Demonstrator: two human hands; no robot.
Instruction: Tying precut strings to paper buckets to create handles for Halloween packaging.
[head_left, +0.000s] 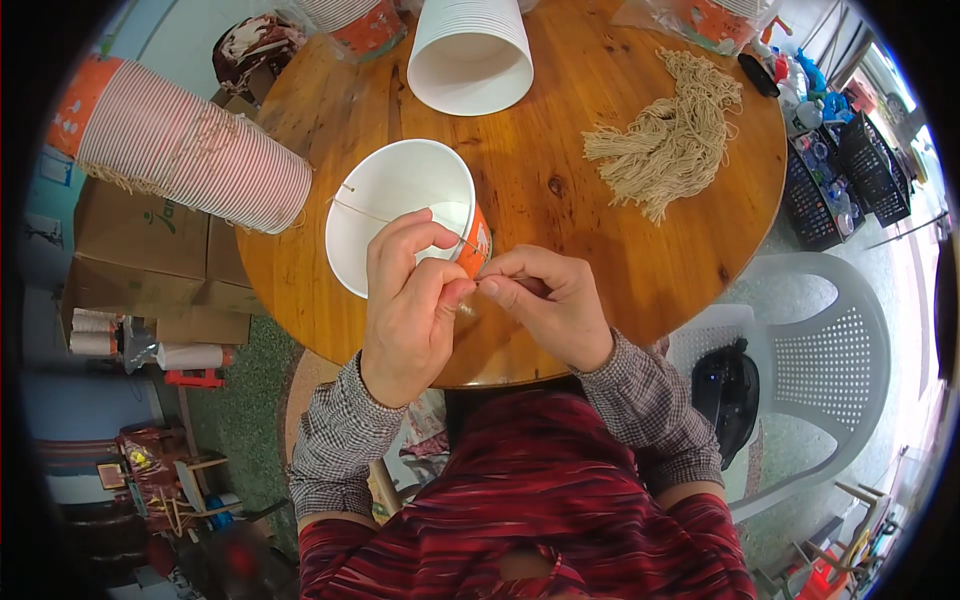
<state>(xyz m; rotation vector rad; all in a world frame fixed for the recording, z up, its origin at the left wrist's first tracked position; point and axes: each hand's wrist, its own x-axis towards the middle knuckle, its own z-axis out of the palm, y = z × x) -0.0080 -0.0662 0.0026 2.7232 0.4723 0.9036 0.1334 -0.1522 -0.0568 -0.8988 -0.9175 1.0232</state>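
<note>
A white paper cup with an orange printed outside lies tilted on the round wooden table, its mouth facing me. A thin tan string runs across the mouth from a hole in the far rim. My left hand grips the cup's near rim and pinches the string. My right hand meets it at the rim, its fingertips pinched on the string's end next to the orange wall.
A pile of cut tan strings lies at the table's right. Stacks of nested cups lie at the left and the top. A white plastic chair with a black bag stands right. Cardboard boxes sit left.
</note>
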